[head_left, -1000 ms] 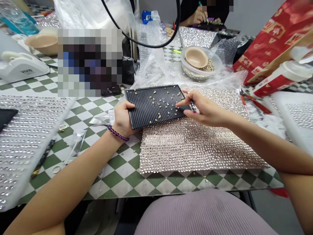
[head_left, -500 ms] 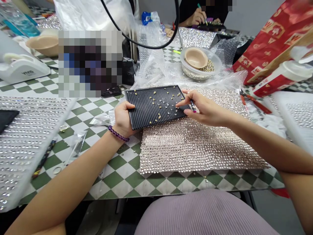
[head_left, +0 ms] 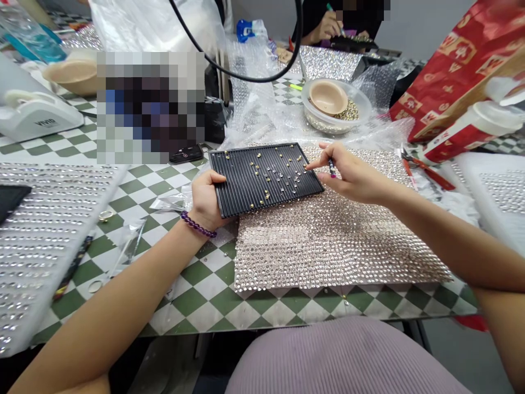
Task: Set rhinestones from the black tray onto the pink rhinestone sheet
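Observation:
A black ribbed tray [head_left: 246, 186] lies on the table, scattered with several small gold and clear rhinestones [head_left: 279, 172]. My left hand [head_left: 207, 200], with a purple bead bracelet at the wrist, grips the tray's left edge. My right hand [head_left: 348, 175] hovers at the tray's right edge, fingers closed round a small dark pen-like tool [head_left: 331, 167], index finger pointing at the stones. Under the tray's right part spreads a large sheet covered with rhinestones [head_left: 328, 246].
A clear bowl [head_left: 363, 106] with gold stones and a beige dish stands behind the tray amid bubble wrap. A red paper bag [head_left: 447, 65] lies at the right, rhinestone sheets [head_left: 41, 230] at the left, a white tape dispenser [head_left: 36, 115] far left. Another person's hand [head_left: 328, 24] works across the table.
My right hand has lifted off the tray's surface and drawn back a little to the right. My left hand and the tray have stayed put.

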A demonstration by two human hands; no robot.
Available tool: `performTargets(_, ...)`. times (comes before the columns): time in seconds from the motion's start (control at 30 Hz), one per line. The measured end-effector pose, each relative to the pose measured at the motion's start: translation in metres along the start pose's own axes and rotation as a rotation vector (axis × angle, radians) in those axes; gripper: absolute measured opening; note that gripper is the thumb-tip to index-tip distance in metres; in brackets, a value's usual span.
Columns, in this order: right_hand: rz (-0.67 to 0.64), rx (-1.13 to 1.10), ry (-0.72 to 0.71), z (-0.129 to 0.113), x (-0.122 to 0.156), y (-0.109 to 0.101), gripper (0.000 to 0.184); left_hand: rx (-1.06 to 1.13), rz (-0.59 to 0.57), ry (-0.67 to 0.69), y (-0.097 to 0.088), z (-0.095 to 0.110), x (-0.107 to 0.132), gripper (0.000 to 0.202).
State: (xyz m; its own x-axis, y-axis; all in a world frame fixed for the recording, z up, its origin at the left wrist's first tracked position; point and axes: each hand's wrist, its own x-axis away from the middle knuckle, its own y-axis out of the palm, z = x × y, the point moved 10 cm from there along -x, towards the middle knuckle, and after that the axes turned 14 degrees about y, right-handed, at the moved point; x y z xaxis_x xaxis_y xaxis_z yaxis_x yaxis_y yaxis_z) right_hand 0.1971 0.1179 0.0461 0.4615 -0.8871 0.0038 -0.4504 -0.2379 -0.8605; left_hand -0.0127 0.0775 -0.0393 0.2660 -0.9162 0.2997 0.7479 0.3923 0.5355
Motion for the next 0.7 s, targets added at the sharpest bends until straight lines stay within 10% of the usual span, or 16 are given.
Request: performTargets(0.7, 0.011, -0.013, -0.014, -0.0013, -0.0046, 0.0019, 0.017, -0.002, 0.027, -0.024, 0.0017, 0.0006, 0.0043, 0.034)
